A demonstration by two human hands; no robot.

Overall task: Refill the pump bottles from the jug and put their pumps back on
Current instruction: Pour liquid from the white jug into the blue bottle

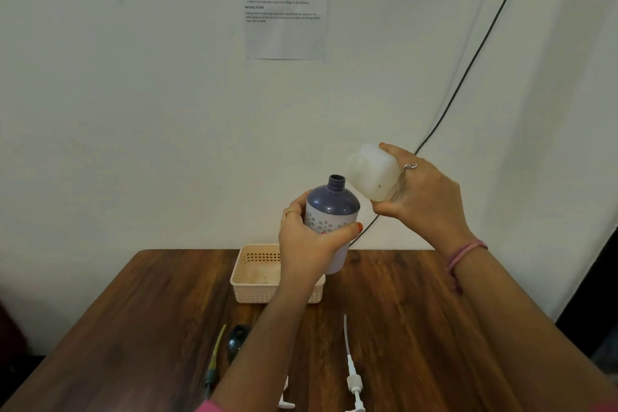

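My left hand (pixel 309 241) grips a purple and white pump bottle (pixel 332 207) upright in the air above the table, its threaded neck uncapped. My right hand (pixel 423 192) holds a translucent white jug (pixel 373 172) tilted on its side just right of the bottle's neck and slightly above it; the jug's spout is hidden. On the table lie a white pump (pixel 352 375) with its long tube, a second white pump (pixel 286 401) partly hidden by my left forearm, and a green-tubed dark pump (pixel 214 361).
A cream perforated basket (pixel 257 274) stands at the back of the wooden table (pixel 418 328), under the bottle. A dark rounded object (pixel 238 338) lies near the green pump. A black cable (pixel 468 67) runs down the wall. A printed sheet (pixel 285 0) hangs above.
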